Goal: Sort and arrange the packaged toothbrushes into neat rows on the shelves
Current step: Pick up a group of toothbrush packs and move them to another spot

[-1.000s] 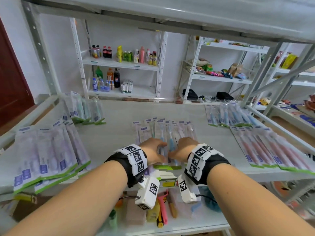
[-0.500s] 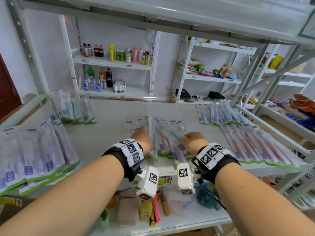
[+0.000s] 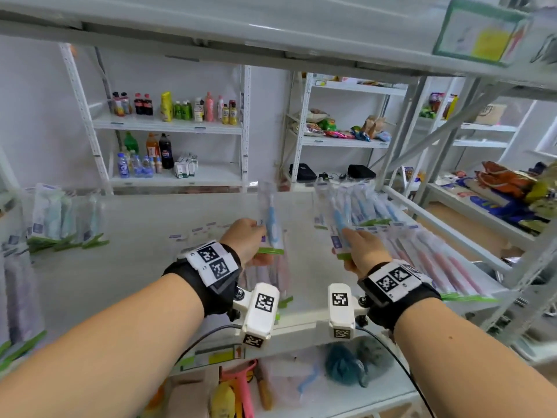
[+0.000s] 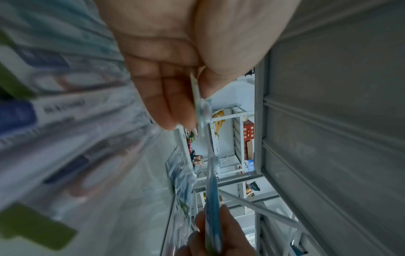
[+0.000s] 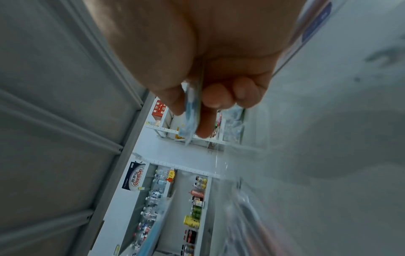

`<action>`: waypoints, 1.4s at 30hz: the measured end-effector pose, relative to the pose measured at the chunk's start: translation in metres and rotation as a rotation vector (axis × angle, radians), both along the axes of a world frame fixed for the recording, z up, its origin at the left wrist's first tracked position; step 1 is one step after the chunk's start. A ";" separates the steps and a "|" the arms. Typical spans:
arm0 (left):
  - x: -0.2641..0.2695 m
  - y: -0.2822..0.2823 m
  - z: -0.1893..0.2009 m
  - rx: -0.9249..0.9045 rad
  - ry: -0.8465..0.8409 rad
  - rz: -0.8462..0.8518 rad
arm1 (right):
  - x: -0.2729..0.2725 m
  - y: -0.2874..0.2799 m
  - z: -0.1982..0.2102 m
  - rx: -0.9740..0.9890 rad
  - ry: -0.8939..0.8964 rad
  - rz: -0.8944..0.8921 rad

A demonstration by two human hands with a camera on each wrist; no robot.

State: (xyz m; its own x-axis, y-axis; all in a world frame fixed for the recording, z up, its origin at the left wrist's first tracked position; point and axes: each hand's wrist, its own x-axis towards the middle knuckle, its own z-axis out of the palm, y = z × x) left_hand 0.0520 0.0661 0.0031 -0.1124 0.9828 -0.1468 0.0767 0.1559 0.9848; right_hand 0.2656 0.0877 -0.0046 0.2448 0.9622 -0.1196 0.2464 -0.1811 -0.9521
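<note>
A blue toothbrush pack (image 3: 271, 227) is now pinched in the left hand (image 3: 245, 241), another blue pack (image 3: 339, 233) in the right hand (image 3: 366, 254). Both have been lifted off the middle pile (image 3: 211, 233), so sorting toward the blue row (image 3: 370, 206) seems under way.

— What is carrying it all?

— A pale grey metal shelf (image 3: 144, 267). Take its middle as the clock centre in the head view, with 12 at the far edge.

— What lies at the left?

— At 10 o'clock there is a row of teal packs (image 3: 57, 218), overlapping, their green ends towards the near side. At 8 o'clock, by the near left edge, lies a row of purple packs (image 3: 18, 297), blurred.

— And the middle?

— A loose spread of middle packs (image 3: 283, 279) towards 6 o'clock; at least one holds a pink brush.

— The right?

— A row of blue packs (image 3: 373, 206) at 1 o'clock, and just nearer, at 3 to 4 o'clock, a fanned row of pink packs (image 3: 437, 260) reaching the near edge.
</note>
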 end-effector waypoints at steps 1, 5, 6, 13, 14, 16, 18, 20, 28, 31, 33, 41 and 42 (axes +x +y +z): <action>0.011 0.006 0.000 0.003 0.020 0.002 | 0.012 0.009 0.003 -0.009 -0.005 -0.028; 0.055 0.039 0.000 -0.014 0.042 0.019 | 0.067 0.044 0.012 -0.048 -0.117 -0.074; 0.066 0.048 0.000 -0.018 0.044 0.019 | 0.079 0.054 0.014 -0.052 -0.130 -0.056; 0.129 0.101 -0.007 -0.056 0.060 0.052 | 0.165 0.129 0.020 -0.034 -0.182 -0.074; 0.135 0.108 -0.009 -0.063 0.059 0.063 | 0.172 0.135 0.024 -0.058 -0.190 -0.051; 0.147 0.121 -0.012 -0.078 0.057 0.085 | 0.188 0.151 0.027 -0.119 -0.281 -0.008; 0.157 0.133 -0.013 -0.093 0.060 0.107 | 0.200 0.175 0.027 -0.209 -0.236 -0.009; 0.165 0.143 -0.014 -0.110 0.064 0.126 | 0.208 0.188 0.026 -0.220 -0.314 0.036; 0.181 0.170 -0.018 -0.131 0.087 0.180 | 0.214 0.226 0.012 -0.254 -0.859 0.279; 0.185 0.177 -0.016 -0.133 0.114 0.180 | 0.216 0.227 0.017 -0.256 -0.853 0.357; 0.187 0.182 -0.014 -0.138 0.209 0.165 | 0.220 0.233 0.014 -0.158 -1.029 0.403; 0.195 0.204 -0.017 -0.144 0.587 0.081 | 0.234 0.249 0.005 -0.160 -0.862 0.406; 0.196 0.206 -0.017 -0.143 0.586 0.073 | 0.238 0.254 0.002 -0.138 -0.797 0.415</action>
